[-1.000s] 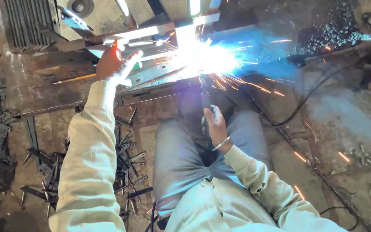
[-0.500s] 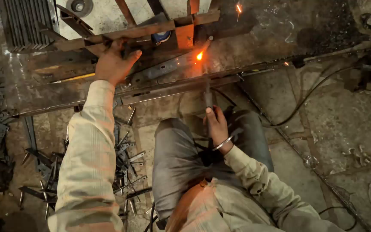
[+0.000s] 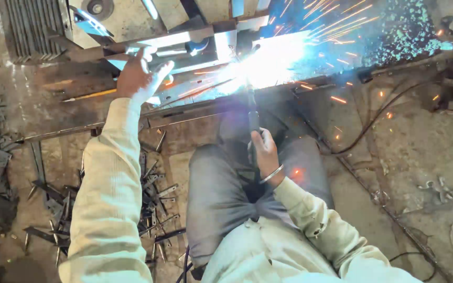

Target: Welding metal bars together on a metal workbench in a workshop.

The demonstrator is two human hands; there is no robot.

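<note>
From the head camera, the person is crouched low over a dirt floor (image 3: 425, 157), knees up in grey trousers, both arms in pale cream sleeves.

The right hand (image 3: 265, 152) sits just above the knees with its fingers curled tight around the dark handle of a welding electrode holder (image 3: 251, 112). A metal bangle (image 3: 271, 174) circles that wrist. The holder runs straight up from the fist, and its tip meets the metal frame (image 3: 184, 39) at a white-blue welding arc (image 3: 268, 65) so bright that the joint itself cannot be made out. Orange sparks (image 3: 336, 21) fly off towards the top right corner of the view and scatter across the floor on the right.

The left hand (image 3: 140, 78) reaches far forward to the left of the arc, resting on the frame's flat bars; the fingers are loosely spread, with the thumb out to the side, pressing down rather than pinching anything.

A long steel bar (image 3: 79, 131) lies across the floor just below that hand, running off to the left. Short cut metal offcuts (image 3: 153, 194) are heaped on the floor between the left sleeve and the left knee. A black cable (image 3: 373, 120) snakes over the floor on the right, well apart from both hands.
</note>
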